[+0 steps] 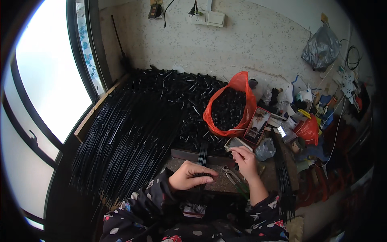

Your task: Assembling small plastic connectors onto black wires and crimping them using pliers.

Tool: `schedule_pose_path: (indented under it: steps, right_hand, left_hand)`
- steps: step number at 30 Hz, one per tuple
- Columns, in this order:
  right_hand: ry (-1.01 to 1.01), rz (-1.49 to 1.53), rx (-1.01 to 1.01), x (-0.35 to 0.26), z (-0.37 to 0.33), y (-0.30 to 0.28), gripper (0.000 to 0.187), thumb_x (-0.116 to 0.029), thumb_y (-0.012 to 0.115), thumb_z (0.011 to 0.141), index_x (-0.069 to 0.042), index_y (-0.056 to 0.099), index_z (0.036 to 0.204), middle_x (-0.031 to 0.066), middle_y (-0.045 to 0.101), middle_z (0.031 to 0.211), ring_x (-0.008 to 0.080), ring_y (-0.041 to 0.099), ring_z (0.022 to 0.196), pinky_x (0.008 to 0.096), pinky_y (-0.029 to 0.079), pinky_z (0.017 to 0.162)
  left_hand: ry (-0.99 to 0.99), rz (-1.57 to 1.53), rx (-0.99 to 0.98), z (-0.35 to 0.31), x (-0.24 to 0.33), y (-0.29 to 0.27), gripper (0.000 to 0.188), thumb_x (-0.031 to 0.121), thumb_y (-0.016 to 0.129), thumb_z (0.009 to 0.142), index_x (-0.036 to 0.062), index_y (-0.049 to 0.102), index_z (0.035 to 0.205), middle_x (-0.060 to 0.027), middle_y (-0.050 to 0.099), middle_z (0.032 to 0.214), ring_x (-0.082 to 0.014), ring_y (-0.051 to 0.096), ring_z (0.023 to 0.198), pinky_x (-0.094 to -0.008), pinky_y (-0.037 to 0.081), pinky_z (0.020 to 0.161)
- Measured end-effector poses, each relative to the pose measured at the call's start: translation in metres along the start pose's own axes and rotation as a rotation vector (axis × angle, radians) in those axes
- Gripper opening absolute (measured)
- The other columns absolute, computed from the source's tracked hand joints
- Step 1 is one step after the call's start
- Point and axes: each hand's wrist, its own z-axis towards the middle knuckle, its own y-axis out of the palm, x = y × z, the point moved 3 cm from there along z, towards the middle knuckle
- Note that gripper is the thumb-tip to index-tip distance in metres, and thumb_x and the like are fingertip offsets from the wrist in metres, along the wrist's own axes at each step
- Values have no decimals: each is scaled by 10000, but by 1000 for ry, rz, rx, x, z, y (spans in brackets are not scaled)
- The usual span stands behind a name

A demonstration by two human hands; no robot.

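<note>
Two hands show, apart from each other: the left hand (190, 176) is closed on one bundle (202, 155) of thin black rods, thumb against fingers, while the right hand (244, 161) has its thumb and fingers bent close together, and whether anything sits between them I cannot tell. The bundle holds several rods, too tightly packed to count. It lies in front of the person, over the worktop (217, 183), crossing one brown strip (183, 155); its long axis runs away from the body, the far ends leaning slightly right and pointing toward the heap (161, 90) of short black pieces, the near ends going down past the left hand. One pair of pliers (231, 176) lies between the hands, its green handles toward the person. Beyond the right hand are one phone (258, 125), standing tilted, and one clear bag (265, 149). One large red bag (207, 115), open at the top, holds black pieces beyond count; one smaller red bag (308, 130) is farther right. Long rods form one broad pile (125, 137) at left, also uncountable, and one narrow stack (284, 177) at right. One grey bag (321, 47) hangs on the wall (262, 44).
</note>
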Motion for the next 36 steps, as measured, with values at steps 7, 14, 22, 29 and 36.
schedule_pose_path:
  steps: [7, 14, 22, 29, 36]
  right_hand:
    - [-408, -397, 46, -114, -54, 5, 241, 88, 618, 680, 0, 646, 903, 86, 551, 776, 230, 531, 687, 298, 438, 596]
    - [-453, -472, 46, -121, -59, 8, 273, 100, 622, 646, 19, 639, 907, 96, 544, 798, 254, 528, 715, 325, 448, 613]
    - [-506, -481, 4, -126, -60, 11, 304, 98, 623, 618, 24, 640, 913, 96, 546, 799, 257, 531, 705, 325, 452, 605]
    - [-558, -599, -86, -124, -51, -1, 301, 21, 628, 620, -56, 674, 907, 15, 529, 749, 190, 506, 626, 290, 439, 518]
    - [-440, -545, -108, -135, -54, -2, 330, 83, 615, 611, -15, 661, 922, 77, 538, 761, 247, 513, 674, 324, 444, 569]
  left_hand:
    - [91, 40, -3, 13, 1, 5, 204, 99, 642, 807, -19, 638, 973, -126, 668, 827, -186, 657, 757, -258, 512, 666]
    - [78, 70, 0, 8, 3, 9, 201, 110, 650, 803, -16, 643, 960, -125, 666, 820, -189, 655, 733, -260, 507, 655]
    - [110, 84, -5, 4, 3, 11, 219, 137, 664, 794, -23, 642, 942, -138, 662, 822, -219, 656, 733, -270, 510, 652]
    - [91, 123, -13, 5, 4, 11, 231, 143, 668, 789, -23, 639, 948, -147, 660, 836, -242, 654, 729, -277, 512, 658]
    - [128, 123, -1, 4, 3, 14, 232, 138, 665, 788, -13, 638, 961, -138, 658, 884, -245, 650, 770, -286, 514, 681]
